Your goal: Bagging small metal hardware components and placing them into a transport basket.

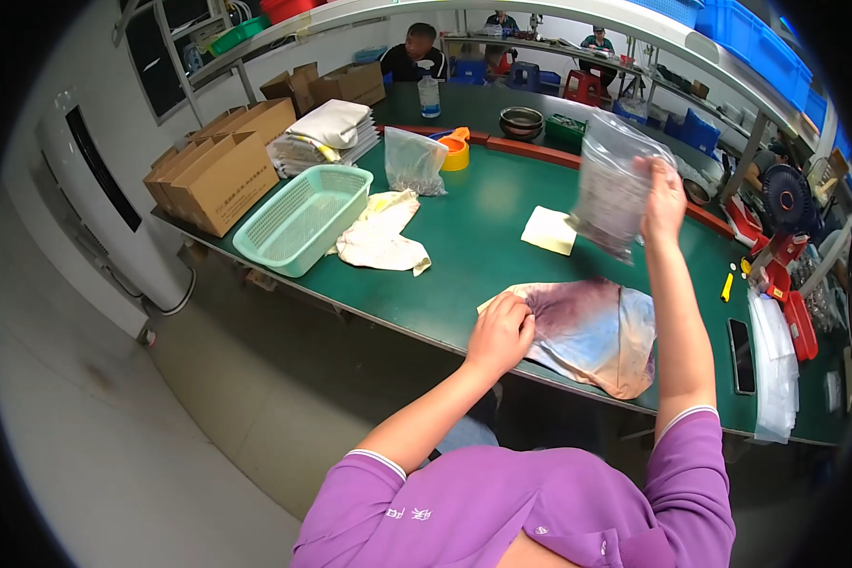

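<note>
Raised over the right of the green table, my right hand (663, 201) grips the upper side of a clear plastic bag (615, 189). The bag bulges with greyish contents too blurred to name. My left hand (500, 331) has its fingers bent onto the left edge of a stained cloth (592, 327) at the table's near edge. Purple, blue and tan patches cover this cloth, which lies spread out. Beyond it is a small pale yellow square (549, 231), just left of the raised bag.
A mint-green plastic basket (303, 220) stands at the left beside a crumpled cream cloth (384, 237). Behind are cardboard boxes (220, 180), another filled clear bag (415, 163) and an orange scoop (454, 151). A phone (741, 355) and plastic bags (773, 369) lie at right. People sit farther back.
</note>
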A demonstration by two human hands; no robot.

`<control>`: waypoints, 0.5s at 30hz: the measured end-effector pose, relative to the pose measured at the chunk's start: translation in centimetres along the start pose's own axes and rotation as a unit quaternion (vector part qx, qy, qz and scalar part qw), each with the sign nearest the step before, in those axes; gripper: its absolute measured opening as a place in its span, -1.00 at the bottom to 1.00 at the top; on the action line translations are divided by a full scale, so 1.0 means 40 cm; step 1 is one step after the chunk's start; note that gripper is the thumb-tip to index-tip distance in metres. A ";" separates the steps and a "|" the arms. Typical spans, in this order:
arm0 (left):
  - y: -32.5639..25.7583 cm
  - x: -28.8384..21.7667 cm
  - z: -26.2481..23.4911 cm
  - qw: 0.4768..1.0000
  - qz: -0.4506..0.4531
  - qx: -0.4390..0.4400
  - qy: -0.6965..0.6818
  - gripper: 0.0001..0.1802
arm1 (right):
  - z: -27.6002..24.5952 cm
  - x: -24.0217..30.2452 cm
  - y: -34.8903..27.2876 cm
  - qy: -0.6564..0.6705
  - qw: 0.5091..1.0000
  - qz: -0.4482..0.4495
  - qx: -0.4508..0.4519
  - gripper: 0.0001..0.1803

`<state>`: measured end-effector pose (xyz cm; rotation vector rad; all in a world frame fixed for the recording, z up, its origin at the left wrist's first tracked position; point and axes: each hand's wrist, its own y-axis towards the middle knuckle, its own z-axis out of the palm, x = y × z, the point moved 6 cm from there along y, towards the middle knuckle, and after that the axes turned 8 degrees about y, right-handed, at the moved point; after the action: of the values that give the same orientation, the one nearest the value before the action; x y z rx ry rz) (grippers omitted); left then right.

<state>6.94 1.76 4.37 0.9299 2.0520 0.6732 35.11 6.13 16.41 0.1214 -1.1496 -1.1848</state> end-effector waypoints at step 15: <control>0.083 0.405 -0.231 0.955 -0.126 -0.139 0.228 -0.47 | -0.353 0.114 -0.120 -0.316 0.946 0.068 0.026 -0.42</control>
<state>-6.36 15.20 5.00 0.3591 2.3373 1.0768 42.18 -6.06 9.70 -0.3205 -1.7189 -1.0971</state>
